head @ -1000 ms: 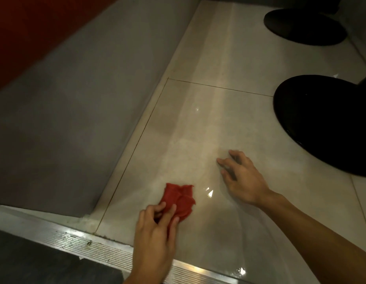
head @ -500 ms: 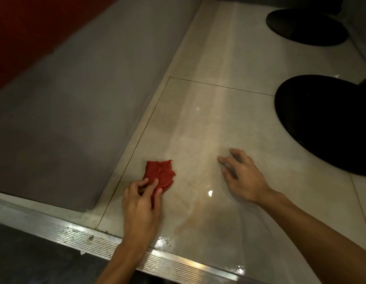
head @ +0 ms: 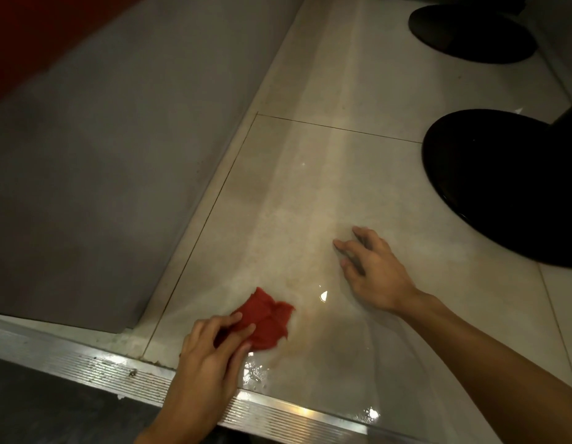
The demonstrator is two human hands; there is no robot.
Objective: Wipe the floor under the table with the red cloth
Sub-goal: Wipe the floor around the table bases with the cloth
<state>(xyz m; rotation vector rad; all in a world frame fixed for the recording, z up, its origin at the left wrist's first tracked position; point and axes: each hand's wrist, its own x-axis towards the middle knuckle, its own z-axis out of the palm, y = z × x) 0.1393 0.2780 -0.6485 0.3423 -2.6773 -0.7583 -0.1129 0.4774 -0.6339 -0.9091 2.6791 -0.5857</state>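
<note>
Head view. The left hand (head: 207, 360) grips the red cloth (head: 268, 315): its fingers are bent over the near edge of the crumpled fabric and hold it down against the floor (head: 310, 193), while the far half of the cloth shows bare beyond the fingertips. The cloth lies on a large pale glossy tile, near the tile's lower left corner and just beyond the ribbed metal threshold strip (head: 86, 360) that crosses the bottom of the view. Small wet glints (head: 256, 373) sit on the tile just beside the left hand, between the cloth and the strip. To the right of the cloth, and apart from it, the right hand (head: 377, 274) holds nothing; its fingers are spread and only slightly bent, with the tips resting on the same tile, and its forearm runs out to the lower right corner. A thin grout line (head: 336, 128) bounds the tile on its far side. A grey vertical panel (head: 102, 171) rises along the left edge of the floor, with a red surface (head: 18, 33) above it. At the right, a round black base (head: 509, 193) stands on the floor well apart from the cloth; a second black base (head: 470, 33) stands farther back
</note>
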